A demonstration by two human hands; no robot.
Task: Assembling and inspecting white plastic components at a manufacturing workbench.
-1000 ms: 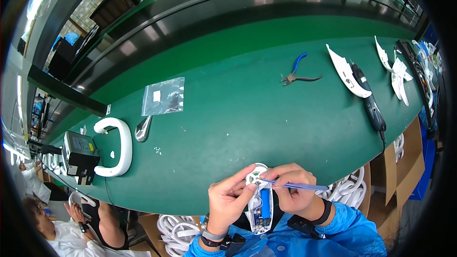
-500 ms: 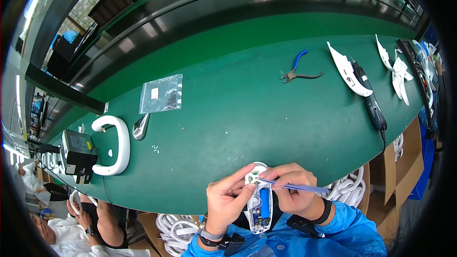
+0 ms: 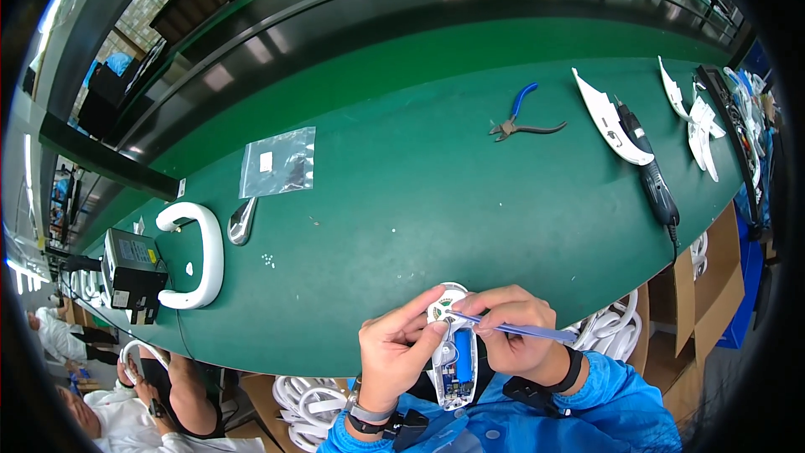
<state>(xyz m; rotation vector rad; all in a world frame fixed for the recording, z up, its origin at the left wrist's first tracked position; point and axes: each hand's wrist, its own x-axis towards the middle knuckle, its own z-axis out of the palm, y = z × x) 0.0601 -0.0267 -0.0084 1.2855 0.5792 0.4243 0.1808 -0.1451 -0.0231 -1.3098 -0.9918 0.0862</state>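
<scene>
Near the table's front edge, my left hand [image 3: 392, 348] is closed around an opened white device housing [image 3: 455, 403]. A blue cylindrical battery [image 3: 464, 356] and a blue circuit board show inside it. At the housing's far end is a round white part [image 3: 439, 309] with green patches, and my left fingers press at its side. My right hand [image 3: 517, 337] is closed in a pinch on slim blue-violet tweezers [image 3: 537, 331]. Their tip is at the round part; whether it grips anything is too small to tell.
Blue-handled cutters [image 3: 521, 127], a black electric screwdriver [image 3: 660, 195] and white shells [image 3: 607, 122] lie right. Left are a plastic bag [image 3: 281, 174], a silver spoon-shaped part [image 3: 241, 223], a white C-shaped piece [image 3: 215, 260] and a black box [image 3: 132, 273]. A co-worker [image 3: 126, 415] sits lower left.
The whole view has shifted slightly, so the table things sit a little further left. Both hands keep their grips, with the tweezers' tip still at the round part.
</scene>
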